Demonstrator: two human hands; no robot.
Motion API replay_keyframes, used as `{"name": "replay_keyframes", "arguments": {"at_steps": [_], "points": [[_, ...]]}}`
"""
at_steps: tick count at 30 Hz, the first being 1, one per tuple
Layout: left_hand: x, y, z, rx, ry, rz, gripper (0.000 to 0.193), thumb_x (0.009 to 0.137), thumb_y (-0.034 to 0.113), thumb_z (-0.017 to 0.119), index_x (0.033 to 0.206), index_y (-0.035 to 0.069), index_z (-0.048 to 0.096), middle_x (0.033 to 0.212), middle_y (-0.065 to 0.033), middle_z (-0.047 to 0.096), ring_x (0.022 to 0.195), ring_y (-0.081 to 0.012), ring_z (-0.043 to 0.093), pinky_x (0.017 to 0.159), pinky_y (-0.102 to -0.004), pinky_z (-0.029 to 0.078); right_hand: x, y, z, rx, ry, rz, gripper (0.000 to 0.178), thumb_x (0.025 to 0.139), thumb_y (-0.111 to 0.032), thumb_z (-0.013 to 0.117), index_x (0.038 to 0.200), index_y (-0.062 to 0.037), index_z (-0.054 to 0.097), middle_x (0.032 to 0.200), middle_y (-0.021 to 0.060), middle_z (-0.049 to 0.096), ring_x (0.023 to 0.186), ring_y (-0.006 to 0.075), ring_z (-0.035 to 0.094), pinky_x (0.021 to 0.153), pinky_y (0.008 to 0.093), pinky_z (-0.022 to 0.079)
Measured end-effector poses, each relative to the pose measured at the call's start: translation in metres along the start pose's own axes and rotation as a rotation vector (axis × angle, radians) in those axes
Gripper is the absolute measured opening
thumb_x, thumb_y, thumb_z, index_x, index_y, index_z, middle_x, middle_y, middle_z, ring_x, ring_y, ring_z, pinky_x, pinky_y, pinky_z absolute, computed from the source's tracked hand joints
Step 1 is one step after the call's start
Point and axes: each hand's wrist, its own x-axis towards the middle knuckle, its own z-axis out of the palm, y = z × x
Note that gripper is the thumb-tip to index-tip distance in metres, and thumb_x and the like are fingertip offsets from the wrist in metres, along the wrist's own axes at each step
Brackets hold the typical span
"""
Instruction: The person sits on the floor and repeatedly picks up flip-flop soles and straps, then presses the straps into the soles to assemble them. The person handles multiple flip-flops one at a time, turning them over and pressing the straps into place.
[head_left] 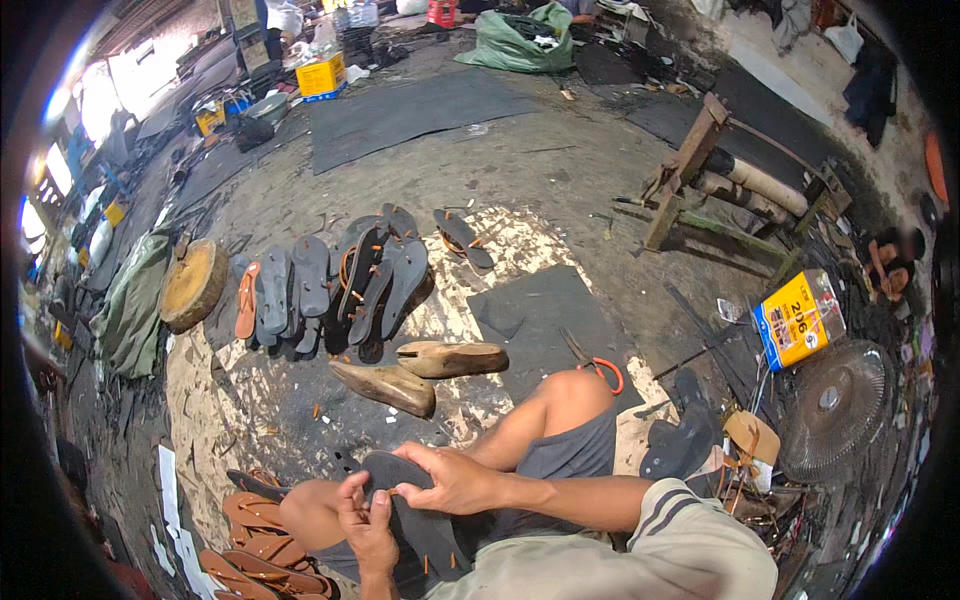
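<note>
In my lap lies a dark grey sandal sole [424, 532], its rounded end pointing away from me. My right hand [450, 482] grips the sole from the right, fingers curled over its far part and thumb on its face. From the left, my left hand [366, 522] closes on the sole's edge, its thumb beside a small orange strap end [393, 491] that sticks out between both hands. Two more orange ends poke up from the near part of the sole. Whether either hand pinches the small end is hard to make out.
Ahead lie two wooden shoe lasts [455, 359], a row of dark sandals [312, 276], a round wood block [194, 285] and orange-handled scissors [604, 372]. Brown sandals [262, 545] are piled at my left. To the right are a fan [835, 408], a yellow box [800, 318] and a wooden frame [690, 170].
</note>
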Motion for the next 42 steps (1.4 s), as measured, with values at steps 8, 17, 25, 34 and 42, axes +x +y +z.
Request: {"name": "replay_keyframes", "arguments": {"at_steps": [8,17,25,34,42], "points": [[0.01,0.022,0.021,0.812,-0.279,0.302,0.101,0.089,0.021,0.079,0.162,-0.003,0.012,0.164,-0.0273,0.027,0.152,-0.04,0.028,0.122,-0.048,0.028,0.051,-0.005,-0.008,0.117,0.335,0.032,0.039,0.098,-0.014,0.069,0.131,0.0014,0.056,0.117,0.0074,0.067,0.105,0.0125,0.06,0.087,0.0325,0.053],[0.011,0.038,-0.055,0.18,0.043,-0.191,0.045,0.102,0.01,0.062,0.142,-0.005,0.05,0.119,-0.0058,0.068,0.099,-0.013,0.067,0.086,-0.0247,0.053,0.112,0.121,-0.13,-0.883,0.385,0.235,0.068,0.083,-0.039,0.081,0.13,0.0064,0.06,0.122,0.0246,0.069,0.118,0.0387,0.065,0.099,0.0464,0.052],[0.047,0.018,-0.063,0.279,0.293,0.085,0.026,0.106,0.018,0.059,0.121,-0.004,0.063,0.091,0.0041,0.059,0.078,-0.0024,0.05,0.066,-0.0205,0.042,0.088,0.12,-0.109,-0.216,0.301,0.39,0.067,0.084,-0.031,0.078,0.142,-0.005,0.056,0.123,0.0186,0.07,0.113,0.0302,0.067,0.098,0.0413,0.051],[0.087,0.028,-0.056,0.803,0.407,0.309,0.036,0.104,0.018,0.053,0.123,-0.012,0.06,0.074,-0.0202,0.063,0.066,-0.0242,0.065,0.06,-0.0398,0.047,-0.013,-0.041,-0.002,0.21,0.042,0.242,0.069,0.089,-0.027,0.078,0.142,0.0079,0.051,0.13,0.0169,0.065,0.117,0.0211,0.063,0.102,0.0356,0.05],[0.061,0.052,-0.045,0.295,-0.018,0.272,0.053,0.107,0.035,0.046,0.143,-0.004,0.05,0.131,-0.023,0.059,0.119,-0.0335,0.062,0.095,-0.0427,0.052,0.001,-0.045,0.025,-0.28,0.347,-0.284,0.07,0.085,-0.021,0.082,0.144,0.0012,0.053,0.12,0.02,0.066,0.106,0.0341,0.061,0.094,0.043,0.05]]}}
